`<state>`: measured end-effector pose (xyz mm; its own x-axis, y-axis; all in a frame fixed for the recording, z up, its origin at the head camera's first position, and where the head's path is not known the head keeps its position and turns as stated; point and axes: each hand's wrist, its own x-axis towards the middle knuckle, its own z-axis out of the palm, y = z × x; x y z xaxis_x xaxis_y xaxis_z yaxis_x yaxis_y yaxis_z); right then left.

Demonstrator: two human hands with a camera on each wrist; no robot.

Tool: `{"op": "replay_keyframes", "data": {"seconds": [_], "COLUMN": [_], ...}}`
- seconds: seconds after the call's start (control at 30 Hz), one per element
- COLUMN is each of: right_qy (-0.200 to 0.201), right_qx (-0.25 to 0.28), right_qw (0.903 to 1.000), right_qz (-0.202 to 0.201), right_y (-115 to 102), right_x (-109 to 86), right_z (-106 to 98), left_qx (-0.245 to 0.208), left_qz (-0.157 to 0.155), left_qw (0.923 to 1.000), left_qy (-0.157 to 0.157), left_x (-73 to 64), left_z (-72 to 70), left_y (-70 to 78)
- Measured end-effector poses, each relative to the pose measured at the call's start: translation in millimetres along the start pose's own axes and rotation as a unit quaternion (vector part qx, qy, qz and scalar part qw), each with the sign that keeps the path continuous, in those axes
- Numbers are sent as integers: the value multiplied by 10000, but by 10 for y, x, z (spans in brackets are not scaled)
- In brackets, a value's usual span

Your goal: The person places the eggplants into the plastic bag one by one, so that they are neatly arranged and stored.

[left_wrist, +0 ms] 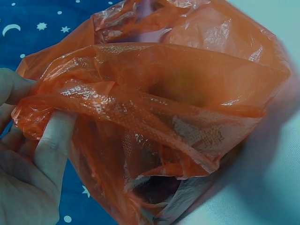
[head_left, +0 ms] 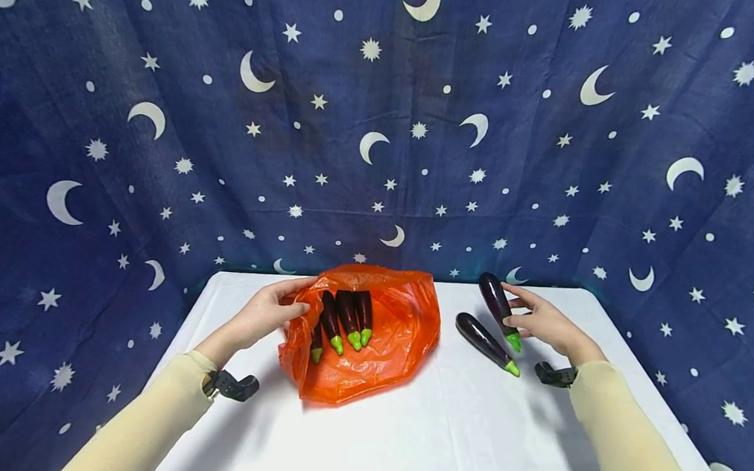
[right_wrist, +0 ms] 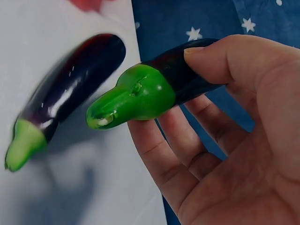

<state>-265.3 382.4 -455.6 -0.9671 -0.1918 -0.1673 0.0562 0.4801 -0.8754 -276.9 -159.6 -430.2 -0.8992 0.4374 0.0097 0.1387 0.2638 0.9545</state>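
Right grip (head_left: 547, 325) pinching a dark eggplant (head_left: 496, 300), left grip (head_left: 271, 311) pinching an orange bag (head_left: 382, 367).
From where I stand, the right one holds its eggplant up over the far side of the white bench (head_left: 385, 453). Just beside it, a second eggplant (head_left: 481, 337) lies flat. The left one holds the bag's edge, and the bag is wide open with four eggplants (head_left: 346, 311) inside. Behind hangs a blue cloth (head_left: 423, 172) with moons and stars.
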Motion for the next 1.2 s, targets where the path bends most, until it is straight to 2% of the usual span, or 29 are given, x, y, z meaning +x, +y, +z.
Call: {"op": "replay_keyframes", "data": {"seconds": [0.73,1.0,1.2], "right_qy": [-571,-733,-984], "right_qx": [226,9,261], "right_qw": [9960,9927,9889], "right_qz": [-650,-962,-1081], "right_y": [-446,-545,-621], "right_x": [-2,41,34], "right_z": [344,523,642], "left_qx": [107,119,70], "left_qz": [-14,-36,-7], "left_qw": [9999,9999,10000], "left_qy": [8,39,55], "left_x": [-1,1,7], "left_z": [9,7,19], "left_y": [33,22,20]}}
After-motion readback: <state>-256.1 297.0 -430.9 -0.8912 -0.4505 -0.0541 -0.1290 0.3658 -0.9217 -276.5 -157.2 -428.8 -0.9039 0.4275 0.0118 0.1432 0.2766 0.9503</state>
